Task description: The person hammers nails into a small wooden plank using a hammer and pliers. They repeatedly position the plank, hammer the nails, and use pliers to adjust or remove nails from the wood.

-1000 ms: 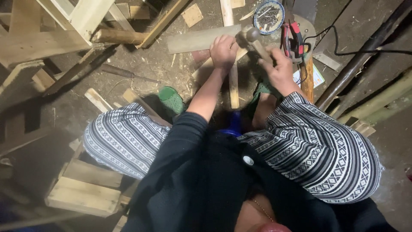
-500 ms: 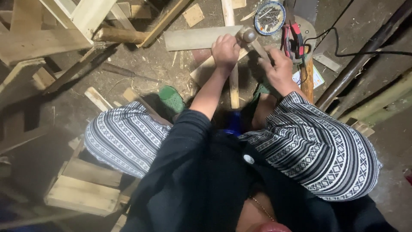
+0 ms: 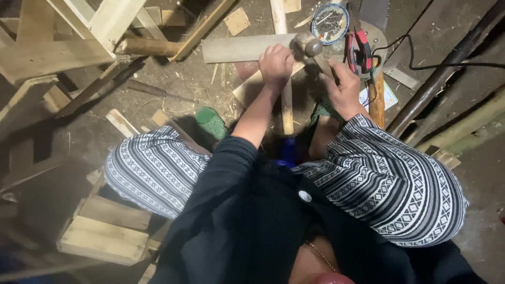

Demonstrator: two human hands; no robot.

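My left hand (image 3: 275, 64) presses down on the near edge of a flat grey board (image 3: 239, 48) that lies across a narrow wooden slat (image 3: 286, 105) on the dirt floor. My right hand (image 3: 344, 87) grips the wooden handle of a hammer (image 3: 311, 48), whose metal head sits just right of my left fingers, over the board's right end. My knees in patterned trousers frame the spot, and green sandals (image 3: 211, 122) show beneath them.
A round tin of nails (image 3: 330, 17) lies beyond the hammer, beside red-handled pliers (image 3: 357, 52) and a saw blade (image 3: 374, 26). A wooden frame (image 3: 79, 31) stands at the left, a small wooden crate (image 3: 105, 231) near my left knee. Poles and a black cable (image 3: 442, 63) run along the right.
The hammer head has come down from slightly higher and further right to sit next to my left fingers. My left hand stays on the board.
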